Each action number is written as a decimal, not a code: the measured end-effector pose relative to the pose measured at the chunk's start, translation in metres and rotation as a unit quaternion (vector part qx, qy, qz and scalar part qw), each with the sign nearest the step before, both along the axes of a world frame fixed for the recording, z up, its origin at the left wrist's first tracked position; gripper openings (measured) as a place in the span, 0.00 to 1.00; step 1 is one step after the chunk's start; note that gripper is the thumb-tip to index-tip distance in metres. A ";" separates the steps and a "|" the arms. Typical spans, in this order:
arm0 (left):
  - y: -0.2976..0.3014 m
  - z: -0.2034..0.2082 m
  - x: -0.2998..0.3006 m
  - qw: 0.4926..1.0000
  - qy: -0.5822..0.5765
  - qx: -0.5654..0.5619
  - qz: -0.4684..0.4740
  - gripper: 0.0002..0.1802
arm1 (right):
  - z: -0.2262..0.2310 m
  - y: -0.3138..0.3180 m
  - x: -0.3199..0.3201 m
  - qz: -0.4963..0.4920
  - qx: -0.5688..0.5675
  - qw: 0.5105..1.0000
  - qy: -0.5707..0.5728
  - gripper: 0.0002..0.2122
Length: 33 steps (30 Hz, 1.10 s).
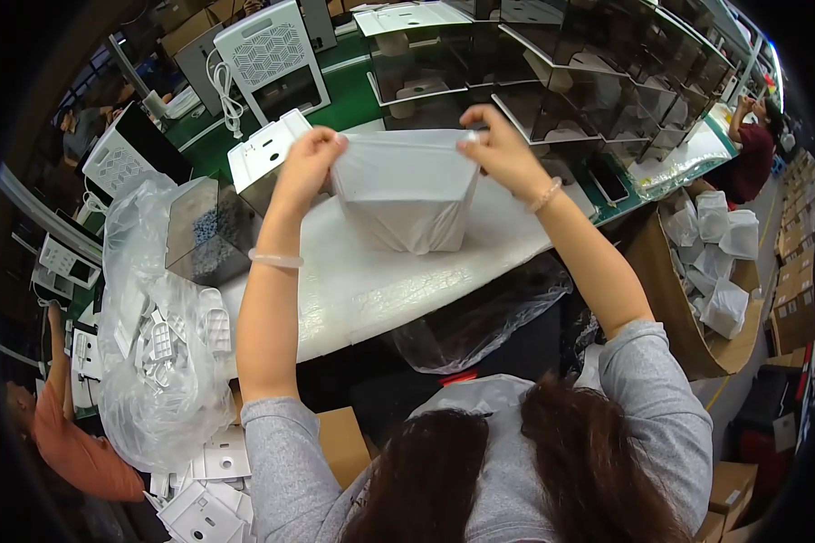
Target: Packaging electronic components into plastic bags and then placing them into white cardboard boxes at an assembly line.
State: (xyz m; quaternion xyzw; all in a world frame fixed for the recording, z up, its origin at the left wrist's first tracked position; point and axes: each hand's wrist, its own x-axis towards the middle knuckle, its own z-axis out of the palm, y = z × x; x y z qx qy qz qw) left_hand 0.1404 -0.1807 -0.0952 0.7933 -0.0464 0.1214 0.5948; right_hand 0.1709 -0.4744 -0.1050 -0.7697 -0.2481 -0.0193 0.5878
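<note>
A white translucent bag point(406, 181) stands in front of me on the foam-covered bench, with a boxy shape inside it. My left hand point(311, 161) pinches the bag's upper left corner, and my right hand point(505, 156) pinches its upper right corner. Between them the top edge is stretched straight. What the bag holds is veiled by the film. White foam sheet point(362, 308) lies under it. Just beyond my left hand rests a white panel with cut-outs point(267, 149).
Dark translucent boxes point(426, 68) are stacked at the back. Left are a clear bin with blue-grey pieces point(213, 235) and a plastic bag of white parts point(163, 348). A carton point(743, 348) of wrapped items stands right. Co-workers sit at both sides.
</note>
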 end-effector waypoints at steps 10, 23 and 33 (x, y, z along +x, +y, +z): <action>-0.015 0.082 -0.023 0.953 -0.271 0.113 0.073 0.11 | 0.101 0.013 0.000 -0.164 -0.048 0.923 -0.345 0.09; -0.039 0.121 -0.022 0.897 -0.437 0.001 0.060 0.13 | 0.172 0.024 0.017 -0.127 0.123 0.882 -0.436 0.07; -0.103 0.071 -0.069 0.842 -0.514 0.092 -0.139 0.35 | 0.126 0.024 -0.069 0.158 0.179 0.959 -0.152 0.25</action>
